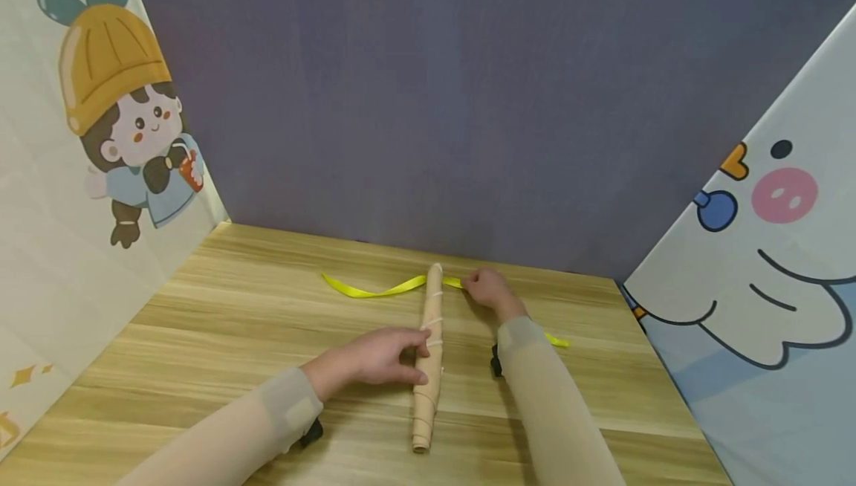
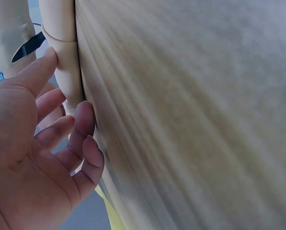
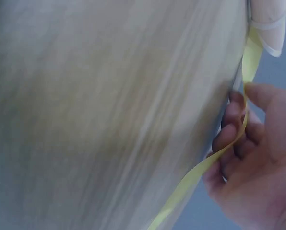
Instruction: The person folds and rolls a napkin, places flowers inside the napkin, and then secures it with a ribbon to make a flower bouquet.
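Observation:
A slim beige rolled-up sheet (image 1: 430,389) lies on the wooden table, pointing away from me, with thin pale bands round its upper half. My left hand (image 1: 383,356) holds it from the left near the middle, thumb on its side and fingers about it. Beneath its far end passes a yellow ribbon (image 1: 374,293), one tail curving left, the other running right. My right hand (image 1: 493,291) pinches the ribbon just right of the roll. In the right wrist view the ribbon (image 3: 191,179) trails across the fingers, thumb against it near the roll's tip (image 3: 270,28).
The wood-grain table (image 1: 267,322) ends at a dark grey-blue wall (image 1: 428,99) behind the roll. Printed cartoon panels stand at the left (image 1: 40,174) and right (image 1: 802,263). The ribbon's right end (image 1: 558,341) shows beyond my right sleeve.

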A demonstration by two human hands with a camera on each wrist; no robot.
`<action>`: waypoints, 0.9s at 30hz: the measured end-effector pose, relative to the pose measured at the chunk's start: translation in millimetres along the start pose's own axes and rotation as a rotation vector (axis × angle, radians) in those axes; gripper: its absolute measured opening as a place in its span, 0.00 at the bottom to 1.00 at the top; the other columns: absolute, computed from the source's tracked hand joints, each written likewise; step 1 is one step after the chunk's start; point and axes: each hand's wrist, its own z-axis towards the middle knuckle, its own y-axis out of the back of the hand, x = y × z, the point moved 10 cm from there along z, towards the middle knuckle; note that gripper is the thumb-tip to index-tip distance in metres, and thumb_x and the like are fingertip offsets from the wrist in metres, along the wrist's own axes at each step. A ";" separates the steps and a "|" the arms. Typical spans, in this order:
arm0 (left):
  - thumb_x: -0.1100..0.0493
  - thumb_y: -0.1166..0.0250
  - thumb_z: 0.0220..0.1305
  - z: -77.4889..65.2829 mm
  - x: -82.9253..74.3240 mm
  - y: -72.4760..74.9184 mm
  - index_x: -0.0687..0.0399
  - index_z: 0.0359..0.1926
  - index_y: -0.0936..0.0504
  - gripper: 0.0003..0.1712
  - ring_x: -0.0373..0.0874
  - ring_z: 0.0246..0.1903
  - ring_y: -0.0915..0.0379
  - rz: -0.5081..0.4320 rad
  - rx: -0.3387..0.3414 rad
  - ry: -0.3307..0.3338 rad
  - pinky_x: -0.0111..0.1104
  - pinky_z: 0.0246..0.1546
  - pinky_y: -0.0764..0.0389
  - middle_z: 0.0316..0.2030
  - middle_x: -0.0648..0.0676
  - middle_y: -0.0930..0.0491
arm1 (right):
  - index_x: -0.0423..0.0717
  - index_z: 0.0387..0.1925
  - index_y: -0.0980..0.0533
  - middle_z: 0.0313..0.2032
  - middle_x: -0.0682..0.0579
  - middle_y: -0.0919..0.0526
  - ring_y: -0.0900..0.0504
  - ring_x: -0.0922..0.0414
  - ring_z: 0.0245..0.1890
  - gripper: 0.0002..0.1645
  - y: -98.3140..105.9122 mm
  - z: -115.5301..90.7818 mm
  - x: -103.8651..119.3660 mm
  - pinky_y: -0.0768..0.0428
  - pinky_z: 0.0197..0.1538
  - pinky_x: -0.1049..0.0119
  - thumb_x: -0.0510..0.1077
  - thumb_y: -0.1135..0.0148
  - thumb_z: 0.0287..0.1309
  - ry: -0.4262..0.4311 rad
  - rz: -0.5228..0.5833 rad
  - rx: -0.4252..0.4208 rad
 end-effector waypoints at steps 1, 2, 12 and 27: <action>0.43 0.23 0.69 0.0 0.5 -0.2 0.48 0.53 0.14 0.20 0.58 0.73 0.24 0.002 0.000 0.001 0.48 0.74 0.23 0.76 0.62 0.23 | 0.43 0.38 0.16 0.37 0.46 0.14 0.16 0.48 0.40 0.22 2.6 0.1 0.8 0.18 0.51 0.53 0.53 0.46 0.82 0.007 -0.031 -0.029; 0.43 0.23 0.69 -0.1 1.0 -0.4 0.47 0.53 0.14 0.20 0.58 0.73 0.24 0.004 -0.001 0.003 0.48 0.74 0.23 0.76 0.62 0.24 | 0.42 0.44 0.15 0.43 0.43 0.11 0.13 0.45 0.46 0.22 5.2 0.4 1.8 0.17 0.57 0.50 0.53 0.47 0.82 0.012 -0.059 -0.058; 0.42 0.23 0.70 0.8 3.4 -0.6 0.50 0.59 0.15 0.25 0.54 0.70 0.22 0.007 0.002 0.001 0.47 0.73 0.23 0.68 0.55 0.16 | 0.48 0.65 0.18 0.63 0.42 0.14 0.18 0.40 0.65 0.21 12.2 -3.9 27.0 0.24 0.72 0.38 0.52 0.43 0.82 0.146 -0.084 -0.142; 0.45 0.22 0.69 0.8 3.0 -1.6 0.52 0.59 0.16 0.25 0.54 0.72 0.23 -0.010 -0.012 0.003 0.48 0.75 0.24 0.68 0.55 0.16 | 0.43 0.69 0.19 0.66 0.40 0.14 0.18 0.40 0.69 0.22 -20.0 7.5 33.2 0.25 0.76 0.41 0.43 0.39 0.80 0.173 0.234 -0.022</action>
